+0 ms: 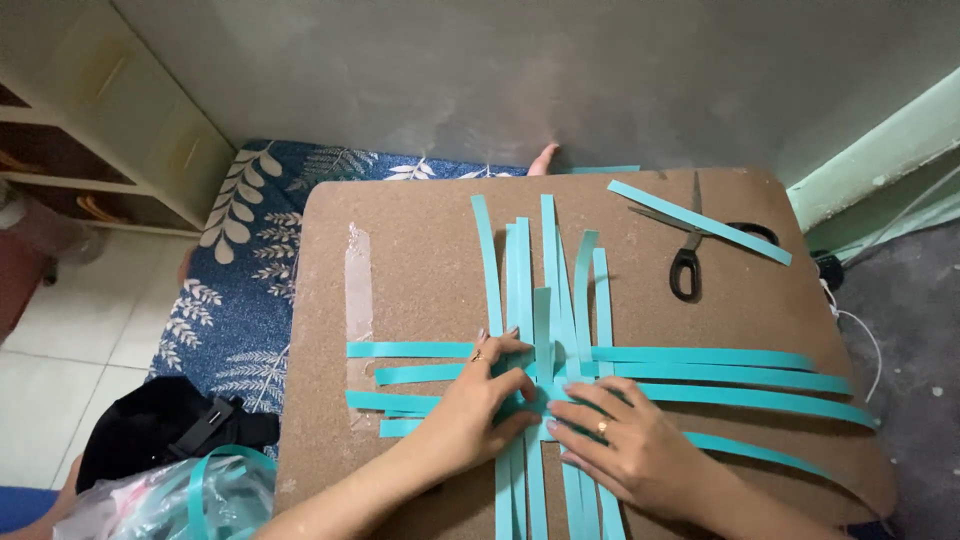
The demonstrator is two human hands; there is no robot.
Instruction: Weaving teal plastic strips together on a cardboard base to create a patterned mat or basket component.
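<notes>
Two hands: left hand [478, 405] and right hand [628, 440] are pressed flat, fingers spread, on the crossing.
Woven teal strips [545, 330]: laid mid-board.
Brown board [420, 260]: underneath.
Scissors [692, 250]: placed farther back.

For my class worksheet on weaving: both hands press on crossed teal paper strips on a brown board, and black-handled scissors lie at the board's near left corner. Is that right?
Not quite. The head view shows the black-handled scissors at the far right of the brown board, under a loose teal strip. The rest holds: left hand and right hand press on the crossed teal paper strips.
</notes>
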